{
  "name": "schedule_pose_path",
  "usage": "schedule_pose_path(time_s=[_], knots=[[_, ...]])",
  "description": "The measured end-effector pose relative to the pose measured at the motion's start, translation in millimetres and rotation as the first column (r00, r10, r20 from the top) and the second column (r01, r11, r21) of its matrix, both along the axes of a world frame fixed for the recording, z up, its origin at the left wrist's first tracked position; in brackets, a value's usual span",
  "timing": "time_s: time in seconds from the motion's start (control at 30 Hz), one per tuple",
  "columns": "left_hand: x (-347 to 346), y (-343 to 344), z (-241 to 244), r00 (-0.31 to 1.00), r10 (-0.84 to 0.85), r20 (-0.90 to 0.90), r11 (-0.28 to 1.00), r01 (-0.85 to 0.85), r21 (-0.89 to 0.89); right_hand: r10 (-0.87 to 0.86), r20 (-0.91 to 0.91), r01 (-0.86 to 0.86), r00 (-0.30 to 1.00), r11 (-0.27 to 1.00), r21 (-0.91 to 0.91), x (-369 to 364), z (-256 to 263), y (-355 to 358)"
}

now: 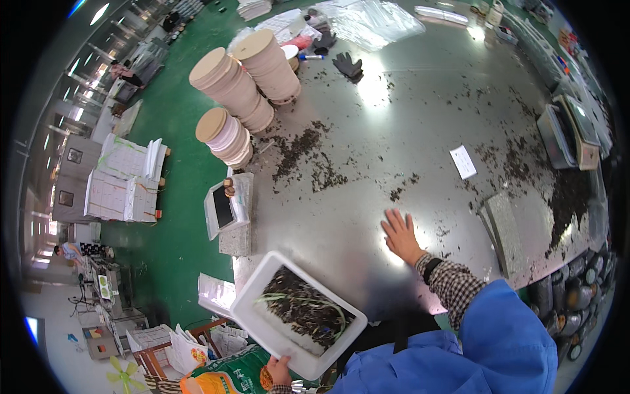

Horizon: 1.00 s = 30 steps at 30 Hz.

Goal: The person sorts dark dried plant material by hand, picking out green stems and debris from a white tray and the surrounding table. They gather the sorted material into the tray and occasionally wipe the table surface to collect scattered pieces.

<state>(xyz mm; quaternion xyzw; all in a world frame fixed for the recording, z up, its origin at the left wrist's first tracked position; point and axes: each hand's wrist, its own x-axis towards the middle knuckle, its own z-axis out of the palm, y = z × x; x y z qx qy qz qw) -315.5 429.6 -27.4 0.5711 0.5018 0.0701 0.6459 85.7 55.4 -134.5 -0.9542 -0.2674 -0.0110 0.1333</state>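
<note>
My left hand (279, 370) grips the lower rim of a white plastic tub (354, 329), which is tilted over the table's near left corner. Inside the tub lies dark soil-like matter (300, 300) with long green blades (283, 297) across it. My right hand (401, 234) is spread over the metal tabletop (325, 224), fingers apart and holding nothing; whether the palm touches the surface I cannot tell. Small dark crumbs (404, 189) lie just beyond its fingertips.
Tall stacks of round discs (231, 86) stand at the far left edge. Soil bits (300, 150) are scattered about. A white card (462, 162), grey slabs (504, 231), a plastic bin (556, 135) and a dark glove (348, 66) rest on the table. A green-orange sack (236, 372) stands below.
</note>
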Motion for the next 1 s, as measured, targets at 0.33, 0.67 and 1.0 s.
schedule_pose_path(time_s=[0.33,0.67,1.0], knots=[[102,39,-28,0.964,-0.255,-0.077,0.966,0.252,-0.053,0.038,-0.045,-0.033,0.998,0.995,0.098,99,55,114],[102,122,-88,0.845,-0.474,-0.247,0.872,0.489,0.000,0.389,0.139,-0.378,0.911,0.920,-0.099,200,9,359],[162,125,-61,0.716,-0.630,-0.300,0.750,0.662,0.005,-0.086,0.123,0.096,0.989,0.992,-0.078,310,32,291]])
